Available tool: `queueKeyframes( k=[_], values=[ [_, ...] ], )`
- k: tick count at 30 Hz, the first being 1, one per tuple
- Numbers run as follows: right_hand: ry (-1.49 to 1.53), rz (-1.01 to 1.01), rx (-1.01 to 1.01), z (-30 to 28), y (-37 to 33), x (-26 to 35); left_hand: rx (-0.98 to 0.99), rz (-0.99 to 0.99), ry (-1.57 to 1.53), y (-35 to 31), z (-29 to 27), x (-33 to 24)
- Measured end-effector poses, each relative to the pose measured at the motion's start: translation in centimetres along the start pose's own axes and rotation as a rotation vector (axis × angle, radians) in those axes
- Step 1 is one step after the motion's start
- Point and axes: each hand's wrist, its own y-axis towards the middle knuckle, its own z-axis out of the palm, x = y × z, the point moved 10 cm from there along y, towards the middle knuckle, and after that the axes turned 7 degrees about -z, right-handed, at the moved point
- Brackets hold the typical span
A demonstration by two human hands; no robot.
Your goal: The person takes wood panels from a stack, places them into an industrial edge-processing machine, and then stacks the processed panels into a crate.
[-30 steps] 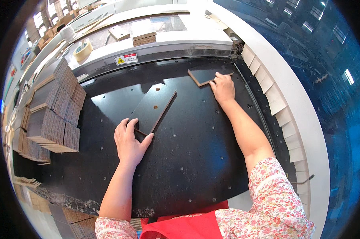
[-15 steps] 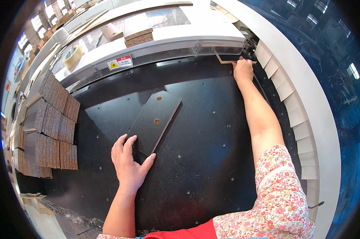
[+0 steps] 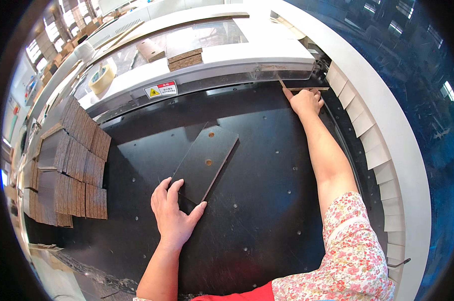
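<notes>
A dark flat board (image 3: 214, 150) with two round holes lies slantwise on the black machine table (image 3: 257, 200). My left hand (image 3: 176, 214) spans its near end, thumb against the right edge and fingers at the left edge. At the far right my right hand (image 3: 306, 102) reaches up to the white beam (image 3: 227, 62). Its fingers are closed on a second board (image 3: 290, 90), whose pale edges show by the beam's right end. Most of that board is hidden by the hand and beam.
Stacks of dark boards with brown chipboard edges (image 3: 81, 195) stand on the left. A tape roll (image 3: 101, 79) and small board pieces (image 3: 185, 59) rest on or behind the beam. Overlapping pale flaps (image 3: 372, 135) line a curved white rail (image 3: 412, 165) on the right.
My right hand has shifted slightly nearer along with the second board, which now shows mostly its edges. My left hand keeps its place on the holed board. The whole view has shifted slightly.
</notes>
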Motion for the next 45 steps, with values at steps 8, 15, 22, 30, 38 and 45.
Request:
queueKeyframes(
  k=[8,15,22,30,38,45],
  values=[
    [-0.003,-0.028,0.084,0.3,0.2,2.1,-0.021,-0.004,-0.027,-0.2,-0.9,0.9],
    [-0.020,-0.007,-0.051,-0.9,0.4,-0.9,0.004,0.044,-0.053,0.4,-0.1,-0.1],
    [0.011,-0.022,0.026,0.6,0.4,0.6,-0.029,0.003,-0.052,-0.5,-1.2,0.9],
    [-0.015,-0.257,-0.141,-0.5,-3.6,1.7,-0.065,0.028,-0.072,-0.3,-0.6,0.8],
    [0.236,-0.522,-0.242,-1.6,-12.8,3.5,-0.093,0.015,-0.083,-0.6,-0.8,1.1],
    [0.481,-0.855,-0.259,-4.6,-25.6,6.1,-0.086,-0.003,-0.147,-2.0,-0.1,-1.0]
  ],
)
